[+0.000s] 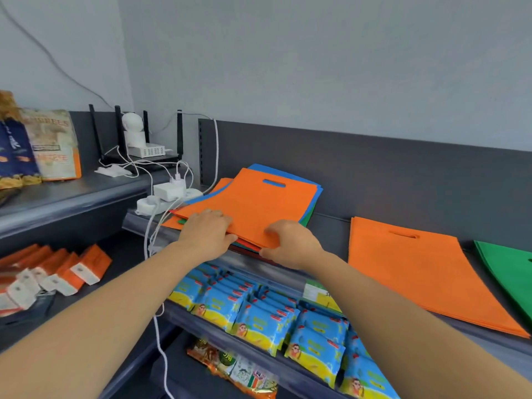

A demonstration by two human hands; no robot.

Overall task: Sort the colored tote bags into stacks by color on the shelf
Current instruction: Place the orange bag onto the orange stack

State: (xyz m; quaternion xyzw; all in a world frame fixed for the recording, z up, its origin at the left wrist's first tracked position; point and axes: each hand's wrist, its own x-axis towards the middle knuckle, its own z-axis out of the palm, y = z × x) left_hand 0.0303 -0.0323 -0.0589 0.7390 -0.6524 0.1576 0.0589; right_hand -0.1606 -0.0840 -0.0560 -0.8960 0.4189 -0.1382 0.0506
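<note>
Two bare forearms reach up from the lower edge to the mixed pile (273, 171) of tote bags on the shelf (334, 226). The left hand (205, 234) lies with fingers stretched flat on the near left corner of the top orange bag (253, 205), pressing it and gripping nothing. The right hand (290, 243) pinches the same bag's near edge, thumb on top and fingers curled beneath. Blue, green and red bags show under it. Right of the pile, apart from it, lies an orange stack (417, 272), and beyond that a green stack (512, 269). Just left of the pile sits a white power strip (169, 194). Below the pile stand blue snack packets (259, 318).
</note>
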